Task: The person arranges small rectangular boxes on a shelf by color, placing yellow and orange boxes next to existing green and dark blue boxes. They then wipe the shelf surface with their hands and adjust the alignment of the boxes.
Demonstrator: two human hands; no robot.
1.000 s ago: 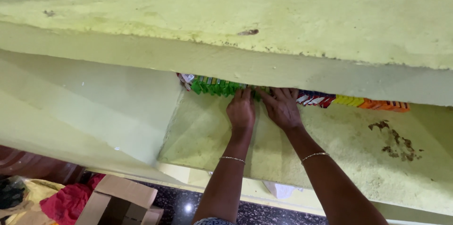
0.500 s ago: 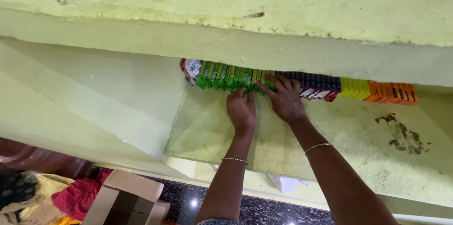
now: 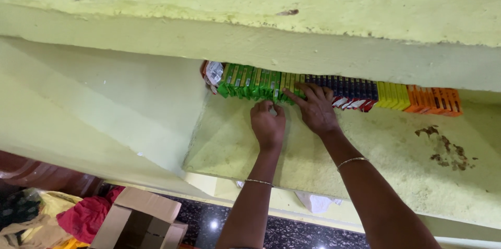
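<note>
The right hand (image 3: pixel 315 110) lies with fingers (image 3: pixel 300 92) spread wide, tips touching the green boxes (image 3: pixel 253 83). The left hand (image 3: pixel 267 123) is loosely curled just below them, holding nothing. The boxes stand on edge along the back of a stained yellow shelf (image 3: pixel 365 165); their row runs left to right into dark blue boxes (image 3: pixel 349 90), yellow boxes (image 3: pixel 392 95) and orange boxes (image 3: pixel 436 101). A cardboard box (image 3: pixel 138 217) sits on the dark floor.

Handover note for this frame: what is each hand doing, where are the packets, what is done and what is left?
Left hand: curled, fingertips at the green packets.
Right hand: spread flat against the dark blue packets.
Things: one row along the back of the yellow-green shelf, running green, dark blue, yellow packets, orange packets.
Done: row stands upright, grouped by colour.
Left: both hands are on the green-blue join.
</note>
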